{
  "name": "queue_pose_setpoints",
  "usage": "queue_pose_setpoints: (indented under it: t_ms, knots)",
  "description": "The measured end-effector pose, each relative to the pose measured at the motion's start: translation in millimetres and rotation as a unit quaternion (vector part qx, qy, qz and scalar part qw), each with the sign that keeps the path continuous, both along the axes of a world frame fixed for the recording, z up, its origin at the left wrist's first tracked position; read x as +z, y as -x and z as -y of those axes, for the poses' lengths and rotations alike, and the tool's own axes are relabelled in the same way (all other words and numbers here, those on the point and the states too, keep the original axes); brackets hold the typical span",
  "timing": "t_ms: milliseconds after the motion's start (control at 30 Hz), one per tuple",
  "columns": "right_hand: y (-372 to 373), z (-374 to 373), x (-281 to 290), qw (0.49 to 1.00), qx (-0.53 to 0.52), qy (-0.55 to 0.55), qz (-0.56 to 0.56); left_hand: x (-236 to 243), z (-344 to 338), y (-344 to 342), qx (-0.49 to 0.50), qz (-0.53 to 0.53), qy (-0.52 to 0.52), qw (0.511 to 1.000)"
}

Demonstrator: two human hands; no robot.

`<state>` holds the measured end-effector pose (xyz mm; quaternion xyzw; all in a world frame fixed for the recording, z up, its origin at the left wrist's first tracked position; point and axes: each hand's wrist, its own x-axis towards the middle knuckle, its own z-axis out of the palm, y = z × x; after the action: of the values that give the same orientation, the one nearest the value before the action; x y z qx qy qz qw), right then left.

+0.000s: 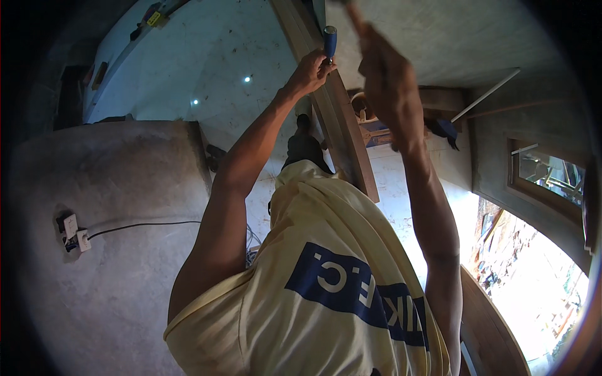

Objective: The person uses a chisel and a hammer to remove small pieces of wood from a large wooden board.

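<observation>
From my remote seat I see the blue-handled chisel standing over the wooden beam, its tip hidden. The left hand is curled closed around the chisel's lower part; the right hand, blurred, wraps tightly round a brown handle. A gap parts the hands. Pale floor spreads wide along the beam's left edge, while a grey wall borders its upper right, a window farther off
</observation>
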<state>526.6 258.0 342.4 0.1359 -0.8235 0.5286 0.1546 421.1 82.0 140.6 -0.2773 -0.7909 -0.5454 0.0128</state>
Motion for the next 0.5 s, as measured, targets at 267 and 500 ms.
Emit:
queue_pose_setpoints:
  t_ms: [267, 500]
  knots:
    - [-23, 8, 50, 0.988, -0.031, 0.052, 0.144, -7, 6, 0, 0.002, -0.022, -0.023, 0.999]
    - [-56, -13, 38, 0.976, -0.062, 0.127, 0.164, 8, 8, -1, 0.051, 0.109, -0.071, 0.990]
